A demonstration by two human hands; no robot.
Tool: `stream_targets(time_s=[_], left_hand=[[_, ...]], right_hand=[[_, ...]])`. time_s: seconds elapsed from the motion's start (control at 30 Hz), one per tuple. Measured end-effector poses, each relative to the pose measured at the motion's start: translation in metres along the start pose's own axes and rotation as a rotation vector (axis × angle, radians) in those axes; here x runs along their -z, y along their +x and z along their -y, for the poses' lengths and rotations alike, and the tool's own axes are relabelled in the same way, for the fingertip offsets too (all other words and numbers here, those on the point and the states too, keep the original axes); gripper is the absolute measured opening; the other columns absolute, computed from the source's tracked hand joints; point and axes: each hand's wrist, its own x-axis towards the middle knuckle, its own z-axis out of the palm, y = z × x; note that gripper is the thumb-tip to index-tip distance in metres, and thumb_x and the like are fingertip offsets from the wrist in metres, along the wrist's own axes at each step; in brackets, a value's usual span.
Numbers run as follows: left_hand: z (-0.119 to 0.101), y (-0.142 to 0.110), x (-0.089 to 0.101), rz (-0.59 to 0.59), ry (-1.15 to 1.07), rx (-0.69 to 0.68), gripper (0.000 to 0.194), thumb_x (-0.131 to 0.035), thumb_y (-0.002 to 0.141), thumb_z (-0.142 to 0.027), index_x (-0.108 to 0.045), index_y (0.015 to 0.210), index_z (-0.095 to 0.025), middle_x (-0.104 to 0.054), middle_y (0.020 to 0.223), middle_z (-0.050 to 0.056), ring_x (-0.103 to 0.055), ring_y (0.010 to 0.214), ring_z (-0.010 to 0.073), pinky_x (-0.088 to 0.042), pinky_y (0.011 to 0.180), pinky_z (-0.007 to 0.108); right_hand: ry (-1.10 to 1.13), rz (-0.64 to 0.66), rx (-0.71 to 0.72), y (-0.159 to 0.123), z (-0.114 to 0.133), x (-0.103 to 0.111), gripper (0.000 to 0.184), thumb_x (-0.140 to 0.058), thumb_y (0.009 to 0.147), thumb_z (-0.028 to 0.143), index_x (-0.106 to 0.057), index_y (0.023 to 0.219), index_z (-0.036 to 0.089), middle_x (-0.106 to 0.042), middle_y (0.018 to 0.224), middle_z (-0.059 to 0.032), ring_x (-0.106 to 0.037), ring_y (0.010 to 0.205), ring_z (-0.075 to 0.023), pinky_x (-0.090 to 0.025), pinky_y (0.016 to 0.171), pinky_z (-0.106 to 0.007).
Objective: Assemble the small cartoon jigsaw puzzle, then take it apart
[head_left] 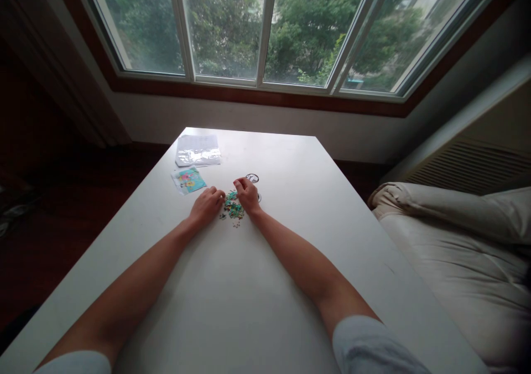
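A small heap of green and multicoloured puzzle pieces (pixel 234 207) lies on the white table (pixel 232 291). My left hand (pixel 207 202) rests just left of the heap, fingers curled with the tips at its edge. My right hand (pixel 248 194) sits at the heap's right side, fingers bent and pinched together above the pieces. What the fingers hold is too small to make out.
A colourful picture card (pixel 188 180) lies left of my hands, with a clear plastic bag (pixel 198 150) on paper behind it. A small dark ring-shaped object (pixel 251 178) lies beyond my right hand. A white cushioned seat (pixel 456 252) stands to the right; windows run along the far wall.
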Motion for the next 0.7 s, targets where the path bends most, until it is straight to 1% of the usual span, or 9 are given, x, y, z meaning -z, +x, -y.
stream_targets(time_s=[0.07, 0.13, 0.23, 0.3, 0.37, 0.43, 0.5, 0.57, 0.7], left_hand=[[-0.001, 0.000, 0.000, 0.026, -0.009, 0.033, 0.027, -0.043, 0.102, -0.032, -0.068, 0.106, -0.024, -0.062, 0.102, 0.008, -0.061, 0.095, 0.0235, -0.047, 0.086, 0.035], [-0.001, -0.001, -0.001, 0.032, -0.020, 0.067, 0.026, -0.042, 0.102, -0.030, -0.066, 0.110, -0.024, -0.064, 0.107, 0.008, -0.063, 0.094, 0.0228, -0.047, 0.084, 0.034], [0.001, 0.001, -0.001, -0.037, -0.093, 0.108, 0.027, -0.044, 0.100, -0.027, -0.060, 0.122, -0.025, -0.067, 0.115, 0.007, -0.065, 0.099, 0.0223, -0.046, 0.086, 0.033], [0.005, 0.003, -0.002, -0.091, -0.165, 0.147, 0.028, -0.046, 0.099, -0.029, -0.058, 0.124, -0.024, -0.070, 0.105, 0.005, -0.065, 0.094, 0.0215, -0.046, 0.083, 0.032], [0.009, 0.005, -0.001, -0.119, -0.239, 0.196, 0.027, -0.046, 0.099, -0.033, -0.060, 0.120, -0.023, -0.069, 0.088, 0.002, -0.065, 0.083, 0.0202, -0.046, 0.077, 0.031], [0.014, 0.006, -0.002, -0.136, -0.319, 0.230, 0.027, -0.046, 0.098, -0.037, -0.062, 0.115, -0.023, -0.067, 0.079, 0.000, -0.063, 0.075, 0.0188, -0.046, 0.072, 0.029], [0.017, 0.007, -0.004, -0.169, -0.404, 0.248, 0.026, -0.047, 0.097, -0.037, -0.064, 0.111, -0.022, -0.067, 0.078, 0.000, -0.063, 0.073, 0.0178, -0.046, 0.070, 0.028], [0.021, 0.008, -0.007, -0.236, -0.475, 0.263, 0.025, -0.047, 0.096, -0.033, -0.063, 0.112, -0.022, -0.068, 0.082, 0.001, -0.064, 0.076, 0.0176, -0.047, 0.072, 0.028], [0.028, 0.009, -0.014, -0.344, -0.538, 0.295, 0.029, -0.048, 0.093, -0.026, -0.058, 0.121, -0.024, -0.068, 0.088, 0.002, -0.065, 0.081, 0.0179, -0.048, 0.075, 0.029]], right_hand=[[-0.141, 0.033, 0.054, -0.002, 0.001, 0.000, 0.024, -0.048, 0.096, 0.028, -0.069, 0.102, 0.019, -0.070, 0.102, -0.0053, -0.061, 0.099, -0.0190, -0.046, 0.095, -0.032], [-0.267, 0.107, 0.112, -0.005, 0.003, 0.000, 0.026, -0.048, 0.094, 0.021, -0.070, 0.108, 0.020, -0.070, 0.112, -0.0069, -0.059, 0.109, -0.0203, -0.042, 0.103, -0.034], [-0.415, 0.226, 0.170, -0.010, 0.007, -0.002, 0.032, -0.048, 0.096, 0.020, -0.069, 0.119, 0.022, -0.067, 0.123, -0.0074, -0.056, 0.116, -0.0218, -0.040, 0.105, -0.036], [-0.496, 0.285, 0.190, -0.013, 0.010, -0.001, 0.033, -0.049, 0.098, 0.023, -0.068, 0.124, 0.024, -0.064, 0.129, -0.0077, -0.054, 0.120, -0.0231, -0.039, 0.105, -0.038], [-0.559, 0.333, 0.214, -0.015, 0.014, 0.000, 0.033, -0.049, 0.100, 0.030, -0.066, 0.128, 0.025, -0.062, 0.132, -0.0082, -0.052, 0.123, -0.0245, -0.038, 0.106, -0.039], [-0.599, 0.381, 0.268, -0.016, 0.017, 0.002, 0.035, -0.050, 0.101, 0.039, -0.065, 0.130, 0.025, -0.061, 0.133, -0.0089, -0.049, 0.125, -0.0260, -0.037, 0.106, -0.041], [-0.623, 0.418, 0.333, -0.018, 0.020, 0.004, 0.042, -0.052, 0.099, 0.049, -0.063, 0.131, 0.024, -0.060, 0.132, -0.0101, -0.048, 0.124, -0.0272, -0.036, 0.105, -0.043], [-0.645, 0.433, 0.376, -0.021, 0.024, 0.005, 0.047, -0.055, 0.097, 0.055, -0.063, 0.131, 0.024, -0.059, 0.129, -0.0112, -0.048, 0.122, -0.0280, -0.037, 0.104, -0.043], [-0.686, 0.429, 0.388, -0.025, 0.030, 0.003, 0.042, -0.060, 0.094, 0.054, -0.066, 0.121, 0.022, -0.057, 0.123, -0.0121, -0.048, 0.115, -0.0278, -0.041, 0.098, -0.041]])
